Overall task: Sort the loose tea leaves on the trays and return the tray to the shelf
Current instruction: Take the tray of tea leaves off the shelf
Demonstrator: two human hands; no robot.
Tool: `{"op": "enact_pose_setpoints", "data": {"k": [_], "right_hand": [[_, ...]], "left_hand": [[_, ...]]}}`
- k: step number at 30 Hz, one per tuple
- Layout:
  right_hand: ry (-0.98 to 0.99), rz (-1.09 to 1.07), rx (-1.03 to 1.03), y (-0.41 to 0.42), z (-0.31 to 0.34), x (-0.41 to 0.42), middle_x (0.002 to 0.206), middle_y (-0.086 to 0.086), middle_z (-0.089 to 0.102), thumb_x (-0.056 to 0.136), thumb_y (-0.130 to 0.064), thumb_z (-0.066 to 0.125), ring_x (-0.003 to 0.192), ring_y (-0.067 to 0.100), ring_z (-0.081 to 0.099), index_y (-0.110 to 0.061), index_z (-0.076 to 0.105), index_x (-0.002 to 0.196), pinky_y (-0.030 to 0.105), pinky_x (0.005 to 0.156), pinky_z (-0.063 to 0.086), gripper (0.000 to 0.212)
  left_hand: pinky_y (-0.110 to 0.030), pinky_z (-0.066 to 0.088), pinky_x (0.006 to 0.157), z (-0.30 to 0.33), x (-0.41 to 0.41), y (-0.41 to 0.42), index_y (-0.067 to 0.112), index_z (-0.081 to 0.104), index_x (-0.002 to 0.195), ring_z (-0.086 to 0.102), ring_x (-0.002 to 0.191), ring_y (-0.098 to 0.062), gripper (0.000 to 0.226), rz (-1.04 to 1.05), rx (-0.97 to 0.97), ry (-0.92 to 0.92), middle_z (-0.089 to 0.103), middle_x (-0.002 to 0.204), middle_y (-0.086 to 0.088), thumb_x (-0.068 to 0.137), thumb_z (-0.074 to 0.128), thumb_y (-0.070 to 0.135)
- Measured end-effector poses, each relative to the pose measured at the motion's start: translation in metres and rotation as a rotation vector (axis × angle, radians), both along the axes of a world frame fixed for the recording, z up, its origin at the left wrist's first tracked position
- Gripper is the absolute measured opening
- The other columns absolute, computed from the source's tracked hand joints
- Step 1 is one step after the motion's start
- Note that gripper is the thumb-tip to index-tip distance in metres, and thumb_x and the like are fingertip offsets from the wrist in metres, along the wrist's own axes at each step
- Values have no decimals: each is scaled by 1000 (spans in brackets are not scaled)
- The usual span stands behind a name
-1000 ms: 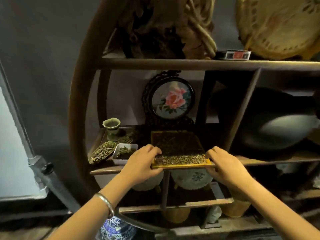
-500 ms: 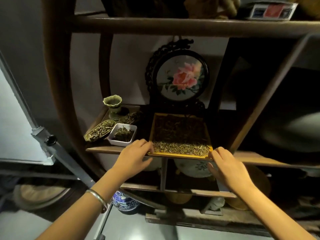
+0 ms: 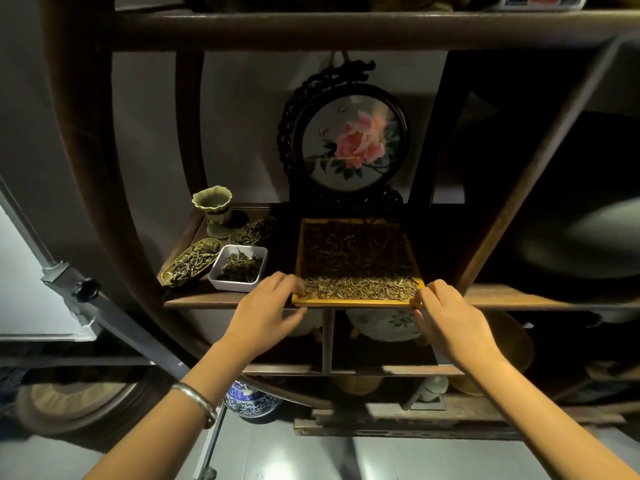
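Now yellow-rimmed tea tray [image 3: 356,263] sits on shelf [image 3: 225,300], front edge just overhanging, white dish [image 3: 239,268] beside it at left; left hand [image 3: 266,313] and right hand [image 3: 446,317] pinch its front corners; pushed further in than a second ago

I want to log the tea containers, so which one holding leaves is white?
The small rectangular dish, just left of the yellow tray near the left hand. The oval dish beside it is brassy, not white.
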State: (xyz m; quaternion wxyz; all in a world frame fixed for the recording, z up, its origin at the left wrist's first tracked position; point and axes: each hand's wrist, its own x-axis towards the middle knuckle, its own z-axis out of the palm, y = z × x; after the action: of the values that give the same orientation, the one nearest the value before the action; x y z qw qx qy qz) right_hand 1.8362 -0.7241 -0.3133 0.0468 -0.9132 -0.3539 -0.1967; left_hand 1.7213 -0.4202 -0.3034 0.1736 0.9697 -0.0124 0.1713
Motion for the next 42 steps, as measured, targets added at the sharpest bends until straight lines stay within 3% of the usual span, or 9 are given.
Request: {"op": "enact_pose_setpoints", "data": {"k": [8, 14, 18, 22, 26, 30, 35, 37, 42], "right_hand": [[-34, 35, 47, 2, 0, -1, 91, 7, 51, 74, -18, 74, 76, 20, 54, -9, 55, 96, 25, 40, 45, 30], [-47, 66, 112, -5, -7, -6, 91, 5, 50, 75, -16, 72, 77, 19, 52, -9, 56, 94, 27, 43, 49, 25], [-25, 87, 138, -16, -12, -18, 95, 4, 51, 74, -16, 72, 80, 19, 53, -9, 56, 92, 26, 44, 49, 24], [39, 115, 196, -23, -16, -35, 93, 4, 53, 75, -15, 73, 81, 18, 55, -9, 58, 92, 24, 47, 51, 23], [258, 85, 383, -28, -15, -42, 101, -7, 48, 78, -35, 69, 87, 4, 52, -19, 53, 105, 11, 60, 49, 35], [563, -136, 675, -21, -13, -37, 100, -12, 53, 83, -51, 55, 88, 2, 57, -27, 49, 107, 19, 68, 49, 35], [836, -193, 861, -2, -17, -20, 89, -4, 66, 98, -38, 37, 82, 13, 63, -20, 59, 102, 11, 58, 48, 29], [944, -258, 952, 3, -18, -13, 84, 4, 70, 100, -40, 35, 79, 16, 66, -14, 64, 97, 13, 57, 48, 39], [1067, -400, 1065, 7, -9, -5, 73, 7, 73, 99, -41, 38, 66, 17, 70, -14, 71, 80, 16, 42, 48, 46]], "left_hand": [[-17, 33, 54, -3, 1, -1, 25, 58, 102, 52, 88, -8, 24, 13, 85, 10, 50, 105, 8, 82, 70, 29], [-15, 37, 51, -3, -5, -2, 19, 62, 96, 58, 90, -11, 20, -69, 102, -53, 57, 102, 6, 80, 72, 23], [-21, 46, 55, -11, -18, -5, 16, 64, 91, 58, 84, -13, 19, -109, 78, -107, 60, 97, 4, 76, 75, 19], [-11, 42, 63, -20, -31, -8, 16, 67, 87, 56, 84, -7, 13, -115, 73, -162, 62, 93, 4, 77, 68, 25], [-10, 42, 65, -22, -34, -8, 17, 68, 88, 57, 85, -6, 14, -102, 55, -165, 62, 95, 5, 79, 65, 28], [-14, 46, 64, -19, -34, -8, 18, 66, 91, 59, 86, -9, 17, -110, 25, -145, 61, 96, 5, 75, 72, 22], [-14, 47, 58, -12, -37, -5, 24, 65, 99, 58, 87, -4, 25, -98, 6, -107, 58, 100, 10, 80, 67, 40], [-19, 49, 57, -9, -37, -4, 26, 62, 98, 57, 85, -4, 24, -60, -52, -109, 57, 99, 12, 83, 62, 45], [-32, 49, 57, -7, -27, -7, 29, 54, 87, 55, 70, -7, 7, 161, -229, -72, 53, 81, 11, 91, 55, 35]]}}
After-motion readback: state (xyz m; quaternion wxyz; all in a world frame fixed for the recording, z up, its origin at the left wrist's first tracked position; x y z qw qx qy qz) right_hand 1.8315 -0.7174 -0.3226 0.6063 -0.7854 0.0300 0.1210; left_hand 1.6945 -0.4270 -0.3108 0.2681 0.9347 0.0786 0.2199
